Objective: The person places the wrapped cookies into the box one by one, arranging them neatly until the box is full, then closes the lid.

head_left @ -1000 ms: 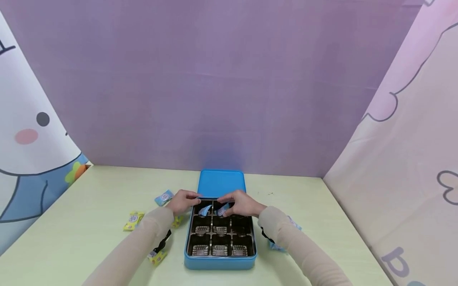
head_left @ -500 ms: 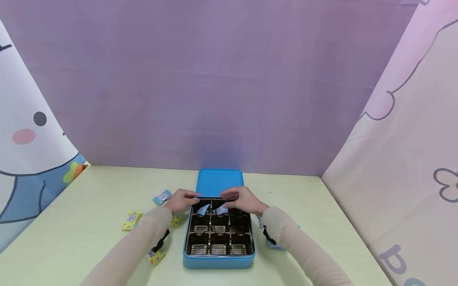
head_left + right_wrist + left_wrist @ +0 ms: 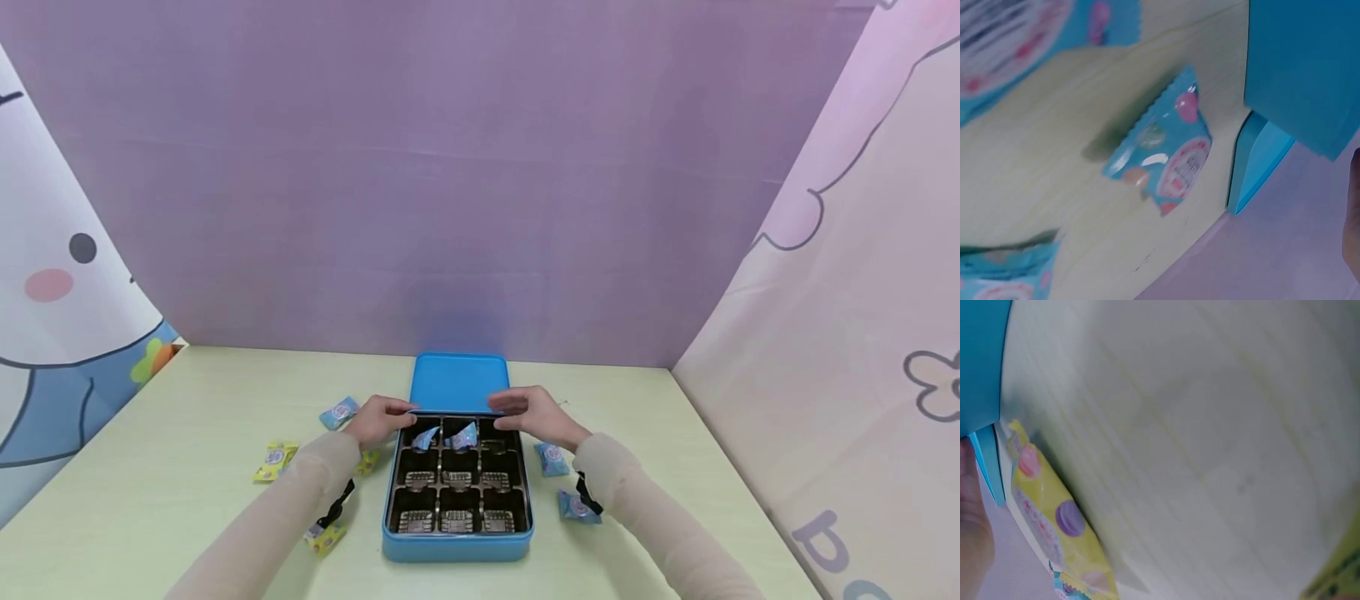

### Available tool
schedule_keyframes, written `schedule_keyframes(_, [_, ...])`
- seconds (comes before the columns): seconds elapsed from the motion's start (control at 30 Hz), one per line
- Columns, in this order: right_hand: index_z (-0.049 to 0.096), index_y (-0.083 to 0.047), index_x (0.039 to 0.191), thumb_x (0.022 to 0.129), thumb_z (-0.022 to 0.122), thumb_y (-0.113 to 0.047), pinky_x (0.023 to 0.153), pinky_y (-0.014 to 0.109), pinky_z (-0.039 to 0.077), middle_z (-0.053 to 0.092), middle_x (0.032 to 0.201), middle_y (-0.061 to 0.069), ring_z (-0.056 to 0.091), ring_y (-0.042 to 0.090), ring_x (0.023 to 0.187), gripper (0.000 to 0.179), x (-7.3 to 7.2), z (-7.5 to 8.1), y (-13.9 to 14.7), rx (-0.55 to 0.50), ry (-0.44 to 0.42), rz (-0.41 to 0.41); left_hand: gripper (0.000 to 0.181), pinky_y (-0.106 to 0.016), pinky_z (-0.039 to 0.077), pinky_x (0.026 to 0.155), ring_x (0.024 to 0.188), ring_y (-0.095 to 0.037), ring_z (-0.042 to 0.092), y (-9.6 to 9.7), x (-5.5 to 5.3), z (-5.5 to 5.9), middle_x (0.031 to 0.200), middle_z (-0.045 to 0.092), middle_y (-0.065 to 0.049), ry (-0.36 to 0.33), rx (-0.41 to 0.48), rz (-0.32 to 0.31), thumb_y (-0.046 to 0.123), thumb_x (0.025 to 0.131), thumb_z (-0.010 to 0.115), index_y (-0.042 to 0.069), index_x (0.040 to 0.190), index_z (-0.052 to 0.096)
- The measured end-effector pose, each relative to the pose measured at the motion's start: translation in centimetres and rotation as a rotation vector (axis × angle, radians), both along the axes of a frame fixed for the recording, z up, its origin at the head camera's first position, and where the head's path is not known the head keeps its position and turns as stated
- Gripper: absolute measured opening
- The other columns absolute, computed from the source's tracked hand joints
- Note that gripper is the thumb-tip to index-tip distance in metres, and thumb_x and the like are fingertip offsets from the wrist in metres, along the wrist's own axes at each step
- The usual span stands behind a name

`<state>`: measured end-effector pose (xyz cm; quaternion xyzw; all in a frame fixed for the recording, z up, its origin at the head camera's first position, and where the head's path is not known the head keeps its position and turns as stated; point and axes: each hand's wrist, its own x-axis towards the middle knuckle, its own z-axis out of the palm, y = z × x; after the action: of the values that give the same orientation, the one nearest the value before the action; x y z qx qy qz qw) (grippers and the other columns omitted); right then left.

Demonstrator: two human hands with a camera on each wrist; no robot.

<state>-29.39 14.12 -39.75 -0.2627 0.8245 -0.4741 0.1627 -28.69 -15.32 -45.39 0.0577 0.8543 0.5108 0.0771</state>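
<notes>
Blue tin (image 3: 457,548): one, on the desk (image 3: 225,417) before you, its single lid (image 3: 459,382) at twelve o'clock. Its dark tray (image 3: 459,490) has nine compartments; two, at eleven and twelve, each carry one blue packet (image 3: 462,437). Your left hand (image 3: 380,421) grips the eleven o'clock corner, fingers pinching the rim. Your right hand (image 3: 542,414), fingers parted from the thumb and holding nothing, hovers at one. Around lie three yellow packets (image 3: 325,539) at eight to nine, one light-blue packet (image 3: 339,413) at ten, three sky-blue packets (image 3: 1169,147) about three.
</notes>
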Motion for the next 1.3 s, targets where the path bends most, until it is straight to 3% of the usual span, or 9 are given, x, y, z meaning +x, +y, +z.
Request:
schedule_keyframes(0.17, [0.055,-0.011,0.127,0.086,0.064,-0.015,0.093,0.038,0.048,0.056,0.127,0.015,0.054,0.027,0.116,0.042,-0.9,-1.5,1.5,0.015,0.006,-0.044,0.029,-0.043,0.049,0.089,0.111,-0.034,0.054,-0.1,-0.1,-0.1,0.116,0.06,-0.018,-0.001,0.014,-0.005,0.014,0.09,0.058,0.002,0.115,0.064])
schedule_keyframes(0.4, [0.057,-0.011,0.124,0.086,0.065,-0.016,0.093,0.039,0.049,0.058,0.123,0.015,0.052,0.033,0.116,0.039,-0.7,-1.7,3.3,0.044,0.047,-0.087,0.03,-0.043,0.049,0.09,0.113,-0.035,0.053,-0.1,-0.1,-0.3,0.12,0.058,-0.02,0.004,0.032,-0.007,0.015,0.09,0.059,0.001,0.116,0.063])
schedule_keyframes(0.7, [0.057,-0.007,0.123,0.086,0.065,-0.014,0.095,0.038,0.047,0.058,0.123,0.017,0.054,0.029,0.115,0.038,-0.6,-2.1,5.0,0.081,0.067,-0.119,0.035,-0.043,0.049,0.089,0.113,-0.035,0.053,-0.4,0.0,0.2,0.123,0.055,-0.021,0.009,0.03,-0.041,0.017,0.091,0.057,0.0,0.121,0.059])
schedule_keyframes(0.9, [0.057,-0.006,0.123,0.086,0.064,-0.014,0.097,0.039,0.046,0.057,0.123,0.018,0.054,0.03,0.116,0.039,-0.3,-2.4,6.0,0.091,0.062,-0.125,0.035,-0.041,0.049,0.089,0.11,-0.031,0.056,-0.5,0.0,0.4,0.12,0.059,-0.017,-0.001,0.018,-0.028,0.019,0.09,0.058,0.002,0.121,0.059])
schedule_keyframes(1.3, [0.055,0.002,0.123,0.084,0.065,-0.006,0.099,0.042,0.042,0.056,0.124,0.02,0.053,0.033,0.117,0.042,0.0,-4.4,7.6,0.076,0.112,-0.184,0.036,-0.042,0.05,0.088,0.108,-0.031,0.057,-1.0,-0.2,0.1,0.119,0.06,-0.016,0.002,0.023,-0.071,0.019,0.086,0.064,0.003,0.118,0.062])
